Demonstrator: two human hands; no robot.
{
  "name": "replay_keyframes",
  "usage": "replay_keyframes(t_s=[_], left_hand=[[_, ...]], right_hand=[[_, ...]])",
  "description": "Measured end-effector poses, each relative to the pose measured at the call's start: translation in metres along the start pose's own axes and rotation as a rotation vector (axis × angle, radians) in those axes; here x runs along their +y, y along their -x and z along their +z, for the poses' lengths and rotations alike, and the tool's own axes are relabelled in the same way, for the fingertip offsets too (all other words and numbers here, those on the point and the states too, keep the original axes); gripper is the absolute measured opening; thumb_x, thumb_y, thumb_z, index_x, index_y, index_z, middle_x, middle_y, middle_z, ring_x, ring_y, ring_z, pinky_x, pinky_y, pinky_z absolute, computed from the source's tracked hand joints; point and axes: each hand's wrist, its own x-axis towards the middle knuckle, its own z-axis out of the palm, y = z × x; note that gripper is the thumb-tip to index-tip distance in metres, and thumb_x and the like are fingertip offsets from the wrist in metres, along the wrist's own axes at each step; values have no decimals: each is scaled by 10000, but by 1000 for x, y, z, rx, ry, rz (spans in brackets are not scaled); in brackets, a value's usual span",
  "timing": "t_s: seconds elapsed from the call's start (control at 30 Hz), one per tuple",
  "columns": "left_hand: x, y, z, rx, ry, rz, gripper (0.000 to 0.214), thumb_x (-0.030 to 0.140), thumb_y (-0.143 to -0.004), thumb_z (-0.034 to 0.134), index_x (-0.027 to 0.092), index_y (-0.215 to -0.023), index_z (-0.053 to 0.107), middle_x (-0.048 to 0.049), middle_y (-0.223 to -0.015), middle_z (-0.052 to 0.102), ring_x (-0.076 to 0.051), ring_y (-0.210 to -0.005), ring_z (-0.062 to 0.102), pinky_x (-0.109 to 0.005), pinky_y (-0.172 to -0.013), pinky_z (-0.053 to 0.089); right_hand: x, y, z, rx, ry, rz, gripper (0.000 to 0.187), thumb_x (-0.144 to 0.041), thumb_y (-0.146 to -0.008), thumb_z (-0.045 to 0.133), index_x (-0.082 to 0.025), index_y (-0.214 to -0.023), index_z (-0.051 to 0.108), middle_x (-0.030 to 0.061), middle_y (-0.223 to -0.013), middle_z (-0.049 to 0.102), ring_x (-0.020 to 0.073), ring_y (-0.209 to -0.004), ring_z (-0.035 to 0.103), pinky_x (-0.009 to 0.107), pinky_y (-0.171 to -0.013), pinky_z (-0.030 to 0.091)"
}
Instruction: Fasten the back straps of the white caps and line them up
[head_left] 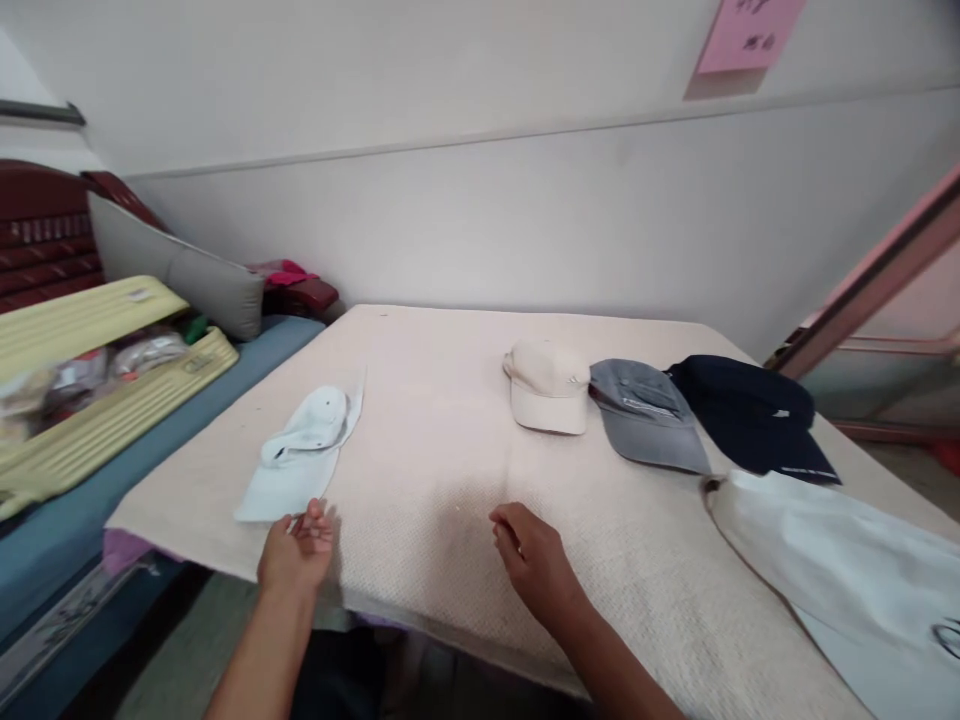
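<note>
A pale, whitish baseball cap lies on the left part of the cloth-covered table, its back opening and strap showing. My left hand is just in front of its brim, palm turned up, with loosely curled fingers and nothing visible in them. Whether the fingertips touch the brim I cannot tell. Over the front middle of the table, my right hand is closed, its fingers pressed together and plainly holding no cap. Beyond it sits a beige cap, followed rightward by a grey cap and a navy cap.
A large white cap lies at the near right, cut off by the frame. On the left, a blue bench bears a grey cushion and a yellow slatted container with bagged items. A pink note hangs on the wall.
</note>
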Motion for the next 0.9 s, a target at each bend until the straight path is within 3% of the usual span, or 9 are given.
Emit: replay_keyframes(t_s=[0.17, 0.3, 0.4, 0.53, 0.67, 0.77, 0.83, 0.9], left_hand=[[20, -12, -13, -82, -13, -17, 227, 207, -902, 452, 157, -680, 455, 43, -542, 537, -23, -313, 366, -143, -337, 318], [19, -7, -3, -184, -26, -35, 289, 125, -888, 463, 183, -618, 377, 99, -432, 375, -23, -284, 302, -144, -309, 239], [-2, 16, 3, -279, -38, -33, 287, 77, -848, 521, 182, -617, 389, 103, -433, 361, -26, -302, 305, -156, -315, 240], [-56, 63, 0, -477, -131, -75, 288, 136, -789, 652, 182, -625, 420, 109, -440, 341, -27, -335, 280, -163, -345, 246], [-109, 96, -11, -670, -372, -169, 366, 291, -742, 728, 189, -573, 421, 105, -407, 303, -33, -348, 244, -179, -366, 215], [-130, 107, -16, -869, -624, -247, 408, 396, -695, 753, 188, -501, 461, 82, -366, 319, -53, -342, 276, -206, -373, 238], [-133, 109, -15, -1014, -734, -299, 333, 364, -640, 802, 175, -518, 557, 34, -415, 458, -87, -408, 415, -220, -436, 344], [-129, 111, -10, -1091, -708, -385, 193, 296, -639, 814, 169, -675, 674, -43, -647, 648, -156, -635, 588, -253, -622, 459]], right_hand=[[-3, -4, 16, -58, -65, 20, 120, -157, -833, 472, -203, -861, 580, 54, -807, 626, 194, -735, 574, 312, -676, 409], [-6, -7, 26, -93, -161, 94, 102, -155, -811, 492, -202, -804, 582, 37, -738, 611, 185, -693, 557, 312, -658, 395], [-10, -9, 31, -155, -399, 293, 80, -242, -829, 531, -197, -802, 592, 21, -653, 603, 175, -627, 564, 304, -614, 411], [-13, -12, 32, -168, -887, 584, 332, -482, -810, 599, -157, -873, 634, 85, -812, 671, 195, -726, 637, 323, -665, 469], [-6, -21, 12, -50, -1312, 670, 498, -588, -816, 545, -162, -1063, 624, 128, -1014, 691, 237, -932, 652, 399, -862, 469], [9, -27, -16, 114, -1434, 685, 415, -524, -801, 582, -186, -1036, 639, 96, -997, 719, 268, -983, 650, 429, -881, 478], [17, -27, -36, 197, -1436, 666, 325, -432, -759, 640, -186, -970, 657, 79, -931, 735, 279, -969, 660, 435, -871, 492], [21, -22, -53, 223, -1412, 585, 288, -363, -706, 686, -189, -934, 667, 70, -884, 740, 286, -947, 668, 437, -853, 503]])
